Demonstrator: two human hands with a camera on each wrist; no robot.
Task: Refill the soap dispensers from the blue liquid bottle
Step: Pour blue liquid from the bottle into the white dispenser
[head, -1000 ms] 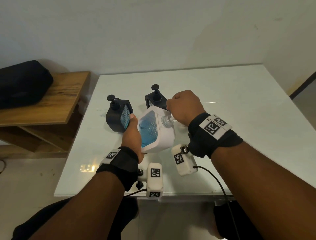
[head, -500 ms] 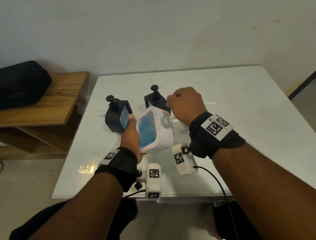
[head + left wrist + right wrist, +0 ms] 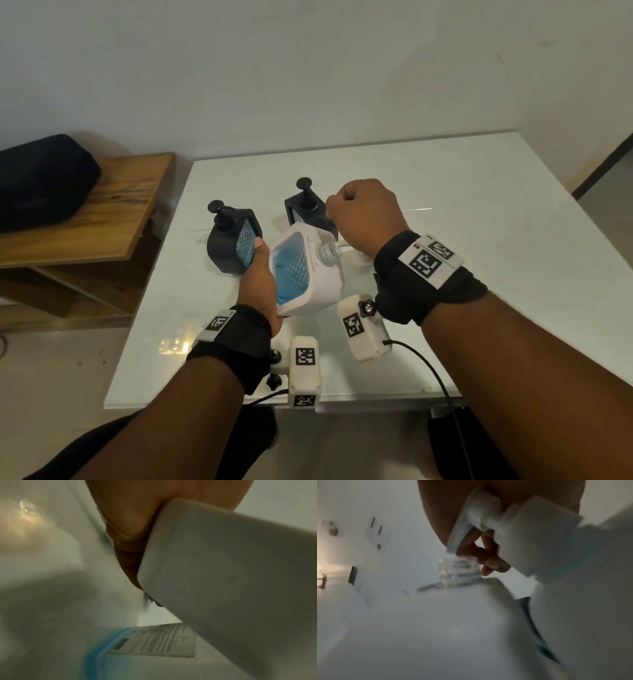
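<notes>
A white bottle [image 3: 308,274] with blue liquid behind its clear side leans on the table, tilted right. My left hand [image 3: 260,270] grips its left side, and in the left wrist view the palm [image 3: 130,527] presses against the bottle's white wall [image 3: 223,574]. Its clear threaded neck [image 3: 328,253] stands bare. My right hand [image 3: 363,219] is fisted just above the neck, holding the white pump [image 3: 481,513], whose thin tube [image 3: 342,245] trails down. Two black soap dispensers stand behind, one left [image 3: 233,240], one partly hidden by my right hand [image 3: 308,209].
The white glass table [image 3: 462,222] stretches right and back of the bottle. A wooden shelf [image 3: 102,219] with a black bag [image 3: 41,181] stands to the left, against the wall. The table's front edge runs below my wrists.
My right hand has come up off the bottle's neck with the pump in it, leaving the neck bare. The left hand keeps its hold on the tilted bottle.
</notes>
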